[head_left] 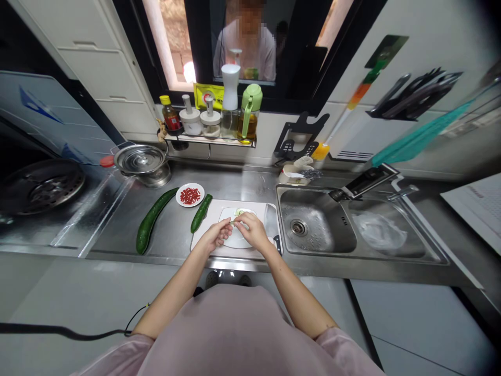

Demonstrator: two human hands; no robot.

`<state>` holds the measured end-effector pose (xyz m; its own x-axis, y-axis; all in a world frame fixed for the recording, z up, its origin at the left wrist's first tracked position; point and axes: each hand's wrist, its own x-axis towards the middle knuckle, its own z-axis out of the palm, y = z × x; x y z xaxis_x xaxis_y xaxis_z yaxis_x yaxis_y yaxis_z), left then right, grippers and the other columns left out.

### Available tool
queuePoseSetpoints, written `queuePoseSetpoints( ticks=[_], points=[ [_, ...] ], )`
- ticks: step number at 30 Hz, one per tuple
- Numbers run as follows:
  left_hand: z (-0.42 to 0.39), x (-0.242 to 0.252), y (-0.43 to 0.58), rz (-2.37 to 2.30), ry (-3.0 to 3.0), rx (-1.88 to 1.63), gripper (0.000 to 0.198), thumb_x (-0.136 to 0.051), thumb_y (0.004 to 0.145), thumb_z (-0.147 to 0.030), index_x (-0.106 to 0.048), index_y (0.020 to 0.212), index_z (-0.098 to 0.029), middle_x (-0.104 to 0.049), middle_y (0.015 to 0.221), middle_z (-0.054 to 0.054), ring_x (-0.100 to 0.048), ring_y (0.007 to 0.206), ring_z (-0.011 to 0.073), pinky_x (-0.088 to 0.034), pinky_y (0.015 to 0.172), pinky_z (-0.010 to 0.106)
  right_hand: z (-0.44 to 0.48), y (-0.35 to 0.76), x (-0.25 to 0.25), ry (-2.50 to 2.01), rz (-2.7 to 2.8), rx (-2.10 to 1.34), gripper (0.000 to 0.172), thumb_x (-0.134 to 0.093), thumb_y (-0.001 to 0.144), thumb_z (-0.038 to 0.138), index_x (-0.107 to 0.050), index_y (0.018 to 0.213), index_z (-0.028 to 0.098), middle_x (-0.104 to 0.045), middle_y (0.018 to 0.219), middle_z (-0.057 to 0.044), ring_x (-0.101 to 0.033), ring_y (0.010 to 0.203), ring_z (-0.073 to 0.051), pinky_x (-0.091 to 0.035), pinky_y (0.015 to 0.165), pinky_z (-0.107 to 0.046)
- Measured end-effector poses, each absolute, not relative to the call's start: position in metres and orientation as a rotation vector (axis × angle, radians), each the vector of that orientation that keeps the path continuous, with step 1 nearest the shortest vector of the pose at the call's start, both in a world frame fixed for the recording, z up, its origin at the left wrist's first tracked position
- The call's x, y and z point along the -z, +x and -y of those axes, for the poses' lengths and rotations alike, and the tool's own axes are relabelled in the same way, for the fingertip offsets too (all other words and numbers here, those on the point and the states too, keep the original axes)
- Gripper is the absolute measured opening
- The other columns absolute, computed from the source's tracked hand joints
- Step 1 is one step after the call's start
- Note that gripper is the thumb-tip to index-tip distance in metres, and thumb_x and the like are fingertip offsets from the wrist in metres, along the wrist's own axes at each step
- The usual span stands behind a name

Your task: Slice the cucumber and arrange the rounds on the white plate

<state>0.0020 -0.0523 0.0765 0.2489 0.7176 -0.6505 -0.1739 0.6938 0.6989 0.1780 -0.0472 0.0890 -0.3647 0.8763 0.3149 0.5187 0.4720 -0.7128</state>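
My left hand (217,235) and my right hand (252,230) meet above a white plate (230,243). A small, thin pale-green cucumber slice (232,223) is pinched between the fingertips of both. More pale-green cucumber pieces (239,212) lie at the plate's far side, partly hidden by my right hand. The plate rests on a light cutting board (213,209). A knife (270,222) lies along the board's right end, its handle toward me. On the board's left edge is a length of cucumber (201,213).
Further left are a whole cucumber (153,222) and a small plate of red bits (190,195). A lidded steel pot (143,164) stands behind them. The double sink (317,222) is on the right, under a faucet (364,183). A seasoning shelf (211,140) hangs ahead.
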Motion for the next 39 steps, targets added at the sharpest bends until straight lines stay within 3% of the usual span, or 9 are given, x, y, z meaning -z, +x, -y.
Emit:
queuePoseSetpoints(
  ticks=[5, 13, 19, 27, 31, 39],
  points=[
    [0.053, -0.077, 0.007, -1.178, 0.598, -0.726, 0.041, -0.072, 0.066, -0.048, -0.064, 0.085, -0.013, -0.061, 0.069, 0.001, -0.045, 0.046, 0.0033, -0.016, 0.037, 0.016, 0.049, 0.184, -0.082, -1.186, 2.069, -0.658, 0.021, -0.05, 0.094, 0.036, -0.068, 0.094, 0.026, -0.065, 0.094, -0.004, -0.055, 0.092, -0.02, -0.043, 0.082, -0.033],
    [0.047, -0.074, 0.006, -1.231, 0.768, -0.722, 0.035, -0.076, 0.059, -0.043, -0.065, 0.077, -0.014, -0.065, 0.079, 0.002, -0.046, 0.054, 0.0035, -0.018, 0.042, 0.015, 0.049, 0.188, -0.071, -1.24, 2.067, -0.733, 0.016, -0.053, 0.092, 0.031, -0.065, 0.088, 0.023, -0.064, 0.09, -0.003, -0.056, 0.089, -0.018, -0.041, 0.081, -0.03],
    [0.044, -0.065, 0.007, -1.306, 0.784, -0.736, 0.038, -0.078, 0.052, -0.036, -0.065, 0.082, -0.016, -0.057, 0.067, -0.004, -0.046, 0.057, 0.0044, -0.026, 0.049, 0.015, 0.048, 0.188, -0.058, -1.3, 2.053, -0.824, 0.014, -0.055, 0.09, 0.028, -0.065, 0.084, 0.02, -0.064, 0.084, -0.002, -0.055, 0.08, -0.015, -0.04, 0.075, -0.026],
    [0.04, -0.047, 0.01, -1.273, 0.828, -0.797, 0.041, -0.079, 0.049, -0.032, -0.063, 0.083, -0.014, -0.058, 0.063, -0.004, -0.047, 0.055, 0.0055, -0.028, 0.05, 0.017, 0.046, 0.189, -0.043, -1.422, 1.989, -0.972, 0.016, -0.056, 0.086, 0.029, -0.068, 0.083, 0.018, -0.067, 0.08, -0.001, -0.054, 0.068, -0.012, -0.039, 0.067, -0.022],
    [0.039, -0.032, 0.012, -1.217, 0.865, -0.831, 0.041, -0.081, 0.048, -0.028, -0.062, 0.081, -0.014, -0.058, 0.061, -0.004, -0.049, 0.055, 0.0058, -0.037, 0.056, 0.018, 0.047, 0.191, -0.032, -1.51, 1.934, -1.09, 0.017, -0.056, 0.085, 0.027, -0.069, 0.082, 0.017, -0.068, 0.077, -0.001, -0.057, 0.07, -0.013, -0.04, 0.067, -0.022],
    [0.044, 0.002, 0.015, -1.239, 0.99, -0.693, 0.039, -0.078, 0.056, -0.023, -0.062, 0.091, -0.014, -0.056, 0.057, -0.006, -0.049, 0.05, 0.006, -0.038, 0.053, 0.018, 0.053, 0.195, -0.011, -1.647, 1.937, -1.244, 0.016, -0.055, 0.083, 0.023, -0.069, 0.08, 0.014, -0.066, 0.069, -0.001, -0.056, 0.067, -0.012, -0.039, 0.065, -0.02]
  ],
)
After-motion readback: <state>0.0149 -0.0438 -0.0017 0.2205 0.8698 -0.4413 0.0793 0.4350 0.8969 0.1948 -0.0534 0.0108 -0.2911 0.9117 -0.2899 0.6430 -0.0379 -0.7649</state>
